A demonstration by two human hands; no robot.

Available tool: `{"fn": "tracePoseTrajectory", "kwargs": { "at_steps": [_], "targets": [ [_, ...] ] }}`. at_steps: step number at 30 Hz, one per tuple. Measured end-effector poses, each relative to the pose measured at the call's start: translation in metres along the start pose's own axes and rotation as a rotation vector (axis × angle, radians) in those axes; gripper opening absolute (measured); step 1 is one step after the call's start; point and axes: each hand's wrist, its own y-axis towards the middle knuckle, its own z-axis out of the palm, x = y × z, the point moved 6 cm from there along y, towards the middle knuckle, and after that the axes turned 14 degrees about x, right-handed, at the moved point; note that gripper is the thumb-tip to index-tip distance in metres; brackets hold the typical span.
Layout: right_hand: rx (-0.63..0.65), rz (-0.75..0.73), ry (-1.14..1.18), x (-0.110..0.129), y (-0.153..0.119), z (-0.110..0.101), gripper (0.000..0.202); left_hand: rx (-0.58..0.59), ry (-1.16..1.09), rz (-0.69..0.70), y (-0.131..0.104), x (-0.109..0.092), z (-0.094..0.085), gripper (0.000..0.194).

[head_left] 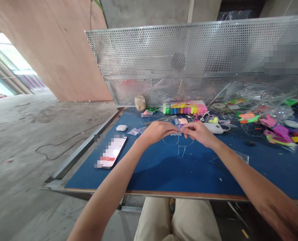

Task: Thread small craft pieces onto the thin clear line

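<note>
A thin, pale wire (178, 145) hangs in loose loops beneath my two hands, above the blue tabletop. My left hand (159, 129) is closed, its fingertips pinching the wire at the left. Close beside it, my right hand (197, 131) is closed too, pinching the wire between thumb and forefinger. A straight end of wire slants up from the right hand. Small plastic bags (182, 121) with pink and purple pieces lie just beyond the fingers. A white device with a cable (213, 128) is next to my right hand.
On the blue table (164, 177), a phone (114, 151) and a white earbud case (121, 128) lie left. Behind are a pack of coloured clay (185, 107) and a beige lump (139, 102). Foam cut-outs (277, 127) clutter the right. A perforated metal panel (149, 53) stands along the back.
</note>
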Motion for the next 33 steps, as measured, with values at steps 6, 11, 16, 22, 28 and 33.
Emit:
{"fn": "tracePoseTrajectory", "kwargs": {
  "at_steps": [6,11,16,22,28,33],
  "targets": [
    [0.150,0.144,0.298,-0.018,0.002,0.006,0.034,0.056,-0.169,0.037,0.005,-0.001,0.003,0.022],
    [0.160,0.150,0.267,-0.025,0.004,0.011,0.033,0.114,-0.094,0.003,0.005,0.004,0.012,0.021],
    [0.119,0.132,0.157,-0.021,0.005,0.012,0.035,0.133,0.094,-0.020,0.003,0.001,0.014,0.019],
    [0.090,0.129,0.122,-0.024,0.006,0.013,0.036,0.122,0.216,-0.008,0.002,-0.005,0.013,0.017],
    [0.075,0.050,0.041,-0.019,0.007,0.018,0.036,0.096,0.301,-0.005,0.001,-0.006,0.013,0.018],
    [-0.002,-0.008,-0.195,-0.020,0.008,0.016,0.041,0.088,0.389,0.010,0.002,-0.007,0.016,0.022]
  ]
}}
